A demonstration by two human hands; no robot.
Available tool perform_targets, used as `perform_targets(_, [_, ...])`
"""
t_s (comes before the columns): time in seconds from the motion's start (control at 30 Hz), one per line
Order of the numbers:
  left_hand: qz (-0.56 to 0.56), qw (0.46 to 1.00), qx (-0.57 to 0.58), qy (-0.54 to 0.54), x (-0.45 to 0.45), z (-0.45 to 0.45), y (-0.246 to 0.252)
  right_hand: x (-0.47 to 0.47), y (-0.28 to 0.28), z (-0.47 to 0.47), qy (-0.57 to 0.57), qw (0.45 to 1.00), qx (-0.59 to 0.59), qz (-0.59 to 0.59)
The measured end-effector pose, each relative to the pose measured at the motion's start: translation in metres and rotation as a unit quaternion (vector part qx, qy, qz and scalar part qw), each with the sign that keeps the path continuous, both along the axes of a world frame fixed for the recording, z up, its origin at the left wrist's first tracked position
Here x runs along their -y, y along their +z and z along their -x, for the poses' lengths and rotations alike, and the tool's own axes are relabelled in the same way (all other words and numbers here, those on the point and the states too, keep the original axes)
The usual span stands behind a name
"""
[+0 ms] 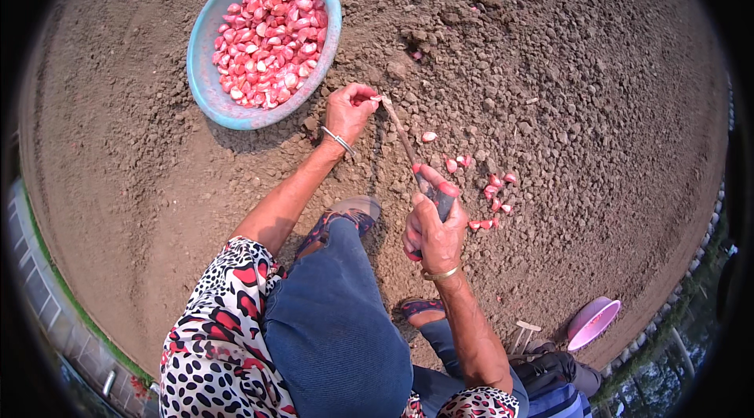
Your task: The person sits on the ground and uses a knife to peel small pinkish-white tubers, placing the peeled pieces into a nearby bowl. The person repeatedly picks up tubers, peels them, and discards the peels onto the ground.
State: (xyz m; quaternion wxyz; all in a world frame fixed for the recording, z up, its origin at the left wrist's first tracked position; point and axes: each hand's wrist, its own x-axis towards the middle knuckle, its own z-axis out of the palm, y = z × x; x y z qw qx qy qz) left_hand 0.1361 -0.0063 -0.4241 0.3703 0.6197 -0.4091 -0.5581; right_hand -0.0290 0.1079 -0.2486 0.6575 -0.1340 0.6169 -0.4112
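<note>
My left hand point(349, 113), with a bangle at the wrist, is held over the soil with thumb and forefinger pinched on a small pale piece point(376, 98). It looks like a garlic clove, but is too small to be sure. Against those fingertips rests the tip of a narrow hand tool point(402, 134). My right hand point(437, 235) grips the tool's dark handle, which has red ends. Up and left of my left hand stands a blue plastic basin point(203, 91) heaped with reddish garlic cloves point(268, 41). Several loose cloves point(495, 193) lie on the soil right of the tool.
Tilled, cloddy soil point(589, 123) spreads around me. A pink basin point(595, 324) lies tipped at lower right, near a small wooden stool point(524, 332) and dark cloth point(548, 371). My shoe point(359, 212) is just below my left hand. Paving point(35, 276) borders the lower left.
</note>
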Motion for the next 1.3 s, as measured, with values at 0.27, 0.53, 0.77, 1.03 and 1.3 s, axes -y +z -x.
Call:
perform_targets(0.27, [0.003,0.999,-0.048,0.003,-0.002,-0.005,0.007,-0.009,-0.009,0.003,-0.023,1.000,0.017,-0.004])
perform_targets(0.53, [0.228,0.928,0.276,-0.106,0.014,0.011,0.003,0.041,0.025,0.033,-0.072,0.988,0.126,-0.061])
perform_targets(0.77, [0.303,0.893,0.321,-0.094,0.024,0.016,-0.011,0.082,0.050,0.060,-0.048,0.985,0.145,-0.083])
perform_targets(1.03, [0.294,0.868,0.396,-0.061,0.027,0.025,-0.023,0.066,0.062,0.077,-0.108,0.959,0.244,-0.099])
perform_targets(1.3, [0.249,0.873,0.417,-0.047,0.028,0.035,-0.027,0.012,0.106,0.086,-0.155,0.957,0.225,-0.094])
